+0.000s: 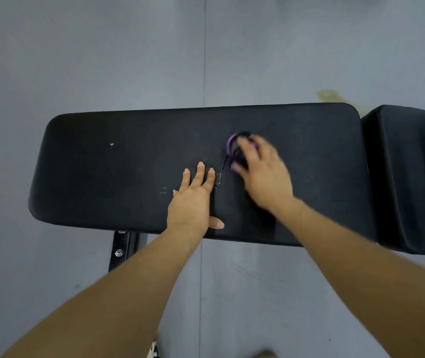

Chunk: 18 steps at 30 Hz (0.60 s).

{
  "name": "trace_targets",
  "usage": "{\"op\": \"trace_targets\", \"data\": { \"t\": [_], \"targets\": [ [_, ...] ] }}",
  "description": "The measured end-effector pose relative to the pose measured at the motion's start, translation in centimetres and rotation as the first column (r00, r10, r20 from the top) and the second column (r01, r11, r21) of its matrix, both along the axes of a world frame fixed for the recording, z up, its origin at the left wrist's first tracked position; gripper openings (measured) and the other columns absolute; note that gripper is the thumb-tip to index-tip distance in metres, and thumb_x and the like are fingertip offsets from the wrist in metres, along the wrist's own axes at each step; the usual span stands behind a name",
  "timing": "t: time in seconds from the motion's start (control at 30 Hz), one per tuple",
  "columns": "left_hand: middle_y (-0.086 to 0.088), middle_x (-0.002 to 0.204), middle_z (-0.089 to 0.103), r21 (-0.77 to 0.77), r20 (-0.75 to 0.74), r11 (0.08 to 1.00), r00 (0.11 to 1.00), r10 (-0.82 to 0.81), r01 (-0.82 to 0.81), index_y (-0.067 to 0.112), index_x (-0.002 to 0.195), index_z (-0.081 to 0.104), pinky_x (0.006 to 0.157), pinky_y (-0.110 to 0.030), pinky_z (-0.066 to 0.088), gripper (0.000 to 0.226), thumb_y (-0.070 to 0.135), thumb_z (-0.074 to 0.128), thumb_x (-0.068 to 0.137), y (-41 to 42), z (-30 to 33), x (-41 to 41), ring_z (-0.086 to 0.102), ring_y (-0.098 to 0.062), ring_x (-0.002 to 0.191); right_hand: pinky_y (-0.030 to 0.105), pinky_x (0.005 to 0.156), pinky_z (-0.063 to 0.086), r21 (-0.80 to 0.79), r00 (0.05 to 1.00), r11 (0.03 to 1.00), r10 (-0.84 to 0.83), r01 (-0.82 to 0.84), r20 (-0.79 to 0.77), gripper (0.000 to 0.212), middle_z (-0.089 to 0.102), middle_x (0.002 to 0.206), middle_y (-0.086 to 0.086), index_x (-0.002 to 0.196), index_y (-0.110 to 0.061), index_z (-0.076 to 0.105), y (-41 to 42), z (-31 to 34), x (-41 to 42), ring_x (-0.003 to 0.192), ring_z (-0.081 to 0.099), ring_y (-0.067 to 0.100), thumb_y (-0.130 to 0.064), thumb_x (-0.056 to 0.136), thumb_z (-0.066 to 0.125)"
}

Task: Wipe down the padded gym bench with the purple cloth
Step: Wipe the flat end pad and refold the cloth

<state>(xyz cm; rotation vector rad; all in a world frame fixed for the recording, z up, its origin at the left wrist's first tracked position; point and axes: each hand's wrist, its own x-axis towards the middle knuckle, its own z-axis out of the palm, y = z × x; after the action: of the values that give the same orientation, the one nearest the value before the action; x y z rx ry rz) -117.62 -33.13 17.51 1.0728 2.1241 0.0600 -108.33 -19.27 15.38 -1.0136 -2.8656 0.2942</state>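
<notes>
The long black padded gym bench (128, 164) runs left-right. The left hand (193, 200) presses flat; the blurred right hand (260, 171) grips the mostly hidden bunched purple cloth (232, 146).

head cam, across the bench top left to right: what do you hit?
White scuff mark → left hand flat on the long pad → tear in the vinyl → right hand on the purple cloth → second pad.

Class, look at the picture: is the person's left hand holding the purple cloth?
No. The left hand lies flat on the bench pad; the right hand holds the purple cloth.
</notes>
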Motion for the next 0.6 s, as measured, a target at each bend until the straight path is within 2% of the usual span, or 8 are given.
{"op": "trace_targets", "data": {
  "t": [0.07, 0.13, 0.23, 0.3, 0.37, 0.47, 0.53, 0.6],
  "targets": [
    [0.010, 0.157, -0.016, 0.012, -0.038, 0.999, 0.999, -0.038, 0.039, 0.029, 0.150, -0.005, 0.111, -0.044, 0.030, 0.113, 0.050, 0.073, 0.071, -0.5, -0.1, -0.2, -0.008, -0.019, 0.146, 0.044, 0.109, 0.029, -0.050, 0.986, 0.985, -0.166, 0.168, 0.034, 0.054, 0.030, 0.147, 0.016, 0.143, -0.017, 0.032, 2.3, 0.1, -2.6, 0.135, 0.028, 0.034, -0.037, 0.095, 0.047],
    [0.012, 0.157, -0.015, 0.037, -0.088, 0.994, 0.992, -0.095, 0.099, 0.031, 0.150, -0.006, 0.108, -0.042, 0.034, 0.106, 0.059, 0.064, 0.074, -1.2, -0.4, -0.7, -0.005, -0.015, 0.146, 0.044, 0.110, 0.026, -0.056, 0.970, 0.969, -0.240, 0.241, 0.028, 0.054, 0.028, 0.148, 0.016, 0.144, -0.018, 0.029, 1.8, 0.1, -3.5, 0.136, 0.025, 0.033, -0.036, 0.096, 0.044],
    [0.013, 0.158, -0.002, 0.136, -0.158, 0.976, 0.977, -0.145, 0.167, 0.032, 0.150, 0.005, 0.116, -0.042, 0.018, 0.078, 0.059, 0.044, 0.088, -2.3, -0.7, -2.2, 0.006, -0.011, 0.146, 0.046, 0.103, 0.033, -0.016, 0.984, 0.983, -0.180, 0.180, 0.009, 0.051, 0.037, 0.142, 0.017, 0.141, -0.017, 0.037, -3.0, -0.2, -1.3, 0.129, 0.036, 0.035, -0.037, 0.094, 0.044],
    [0.012, 0.158, 0.009, 0.190, -0.217, 0.966, 0.967, -0.132, 0.174, 0.030, 0.150, 0.012, 0.117, -0.039, 0.013, 0.071, 0.056, 0.041, 0.091, -2.8, -0.5, -3.7, 0.014, -0.012, 0.144, 0.045, 0.097, 0.040, -0.013, 0.995, 0.995, -0.102, 0.102, 0.021, 0.050, 0.044, 0.137, 0.017, 0.136, -0.017, 0.044, -7.3, -0.2, 1.0, 0.122, 0.044, 0.036, -0.040, 0.091, 0.044],
    [0.008, 0.158, 0.008, 0.193, -0.240, 0.977, 0.970, -0.044, 0.092, 0.028, 0.150, 0.012, 0.117, -0.038, 0.015, 0.077, 0.056, 0.048, 0.088, -3.1, -0.3, -5.6, 0.014, -0.016, 0.144, 0.046, 0.095, 0.043, -0.061, 0.996, 0.996, -0.058, 0.062, 0.068, 0.050, 0.047, 0.135, 0.014, 0.135, -0.019, 0.045, -9.1, 0.0, 2.4, 0.120, 0.047, 0.034, -0.043, 0.091, 0.042],
    [0.008, 0.158, -0.011, 0.047, -0.154, 0.999, 0.987, 0.034, -0.028, 0.031, 0.150, -0.003, 0.117, -0.042, 0.015, 0.098, 0.058, 0.060, 0.079, -2.9, -0.7, -8.3, -0.004, -0.021, 0.146, 0.044, 0.096, 0.045, -0.061, 0.996, 0.998, 0.013, -0.008, 0.087, 0.055, 0.049, 0.133, 0.014, 0.134, -0.018, 0.046, -5.9, 0.2, 1.0, 0.119, 0.049, 0.034, -0.049, 0.089, 0.038],
    [0.008, 0.156, -0.021, -0.031, -0.085, 0.999, 0.996, 0.031, -0.033, 0.033, 0.148, -0.011, 0.117, -0.046, 0.014, 0.105, 0.058, 0.061, 0.077, -2.6, -1.3, -9.0, -0.012, -0.024, 0.146, 0.042, 0.102, 0.038, -0.015, 0.998, 1.000, 0.005, -0.004, 0.070, 0.056, 0.043, 0.138, 0.018, 0.138, -0.016, 0.042, -2.2, -0.1, -1.7, 0.125, 0.042, 0.037, -0.046, 0.091, 0.044],
    [0.006, 0.156, -0.021, -0.035, -0.073, 0.999, 0.997, 0.017, -0.019, 0.031, 0.148, -0.012, 0.117, -0.049, 0.015, 0.107, 0.056, 0.063, 0.076, -2.4, -1.7, -9.0, -0.012, -0.026, 0.145, 0.042, 0.109, 0.027, -0.058, 0.991, 0.996, -0.065, 0.072, 0.119, 0.059, 0.030, 0.147, 0.017, 0.145, -0.018, 0.029, 1.5, 0.0, -4.6, 0.135, 0.028, 0.034, -0.044, 0.094, 0.045]
  ]
}}
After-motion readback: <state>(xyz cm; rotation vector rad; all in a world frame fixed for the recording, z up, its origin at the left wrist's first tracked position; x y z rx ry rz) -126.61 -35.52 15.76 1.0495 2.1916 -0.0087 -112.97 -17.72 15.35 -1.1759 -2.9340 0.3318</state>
